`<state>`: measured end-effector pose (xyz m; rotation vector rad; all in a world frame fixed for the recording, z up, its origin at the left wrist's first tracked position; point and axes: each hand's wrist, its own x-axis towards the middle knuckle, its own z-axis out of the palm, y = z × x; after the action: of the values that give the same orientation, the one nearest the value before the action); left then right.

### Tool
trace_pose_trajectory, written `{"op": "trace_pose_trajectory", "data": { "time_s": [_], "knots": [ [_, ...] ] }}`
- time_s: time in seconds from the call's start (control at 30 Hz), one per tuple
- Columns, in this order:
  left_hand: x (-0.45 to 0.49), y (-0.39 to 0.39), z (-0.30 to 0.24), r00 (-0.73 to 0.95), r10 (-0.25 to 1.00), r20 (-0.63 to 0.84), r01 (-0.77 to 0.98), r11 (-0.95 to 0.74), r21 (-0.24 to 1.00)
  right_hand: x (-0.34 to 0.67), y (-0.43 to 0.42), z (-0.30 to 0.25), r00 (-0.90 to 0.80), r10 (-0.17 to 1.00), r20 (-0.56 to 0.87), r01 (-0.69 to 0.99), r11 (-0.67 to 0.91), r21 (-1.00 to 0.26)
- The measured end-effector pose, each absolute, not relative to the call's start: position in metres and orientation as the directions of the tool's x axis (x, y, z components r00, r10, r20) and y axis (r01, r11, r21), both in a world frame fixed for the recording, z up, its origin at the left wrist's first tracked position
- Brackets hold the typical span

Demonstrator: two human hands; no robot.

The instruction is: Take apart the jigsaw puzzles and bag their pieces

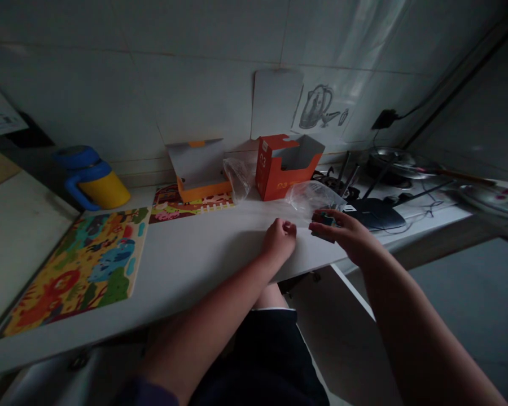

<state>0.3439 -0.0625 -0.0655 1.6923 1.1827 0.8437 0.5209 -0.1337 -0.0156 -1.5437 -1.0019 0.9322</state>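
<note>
Our right hand (352,234) pinches a small dark rectangular block (323,219), which may fall if fingers loosen, while our left hand (279,239) curls closed, contents unclear.

A small, dark, block-like object (323,219), with a greenish patch on top, sat in the right hand (350,234)'s fingers, over the white tabletop (186,248); its finer detail was too dim to tell.
</note>
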Motion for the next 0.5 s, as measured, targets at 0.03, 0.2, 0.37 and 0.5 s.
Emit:
{"op": "trace_pose_trajectory", "data": {
  "time_s": [0.03, 0.2, 0.37, 0.5],
  "knots": [
    [0.355, -0.056, -0.064, 0.336, 0.939, 0.071, 0.415, -0.215, 0.884, 0.532, -0.133, -0.017, 0.394, 0.918, -0.040, 0.210, -0.132, -0.969],
    [0.399, -0.037, -0.057, 0.397, 0.903, 0.162, 0.611, -0.392, 0.687, 0.557, -0.118, -0.032, 0.455, 0.881, 0.127, 0.534, -0.156, -0.831],
    [0.402, -0.044, -0.056, 0.421, 0.885, 0.197, 0.621, -0.439, 0.649, 0.555, -0.097, -0.044, 0.506, 0.836, 0.214, 0.607, -0.168, -0.776],
    [0.389, -0.055, -0.060, 0.487, 0.840, 0.239, 0.603, -0.522, 0.604, 0.552, -0.074, -0.053, 0.409, 0.850, 0.331, 0.791, -0.150, -0.593]
  ]
}}
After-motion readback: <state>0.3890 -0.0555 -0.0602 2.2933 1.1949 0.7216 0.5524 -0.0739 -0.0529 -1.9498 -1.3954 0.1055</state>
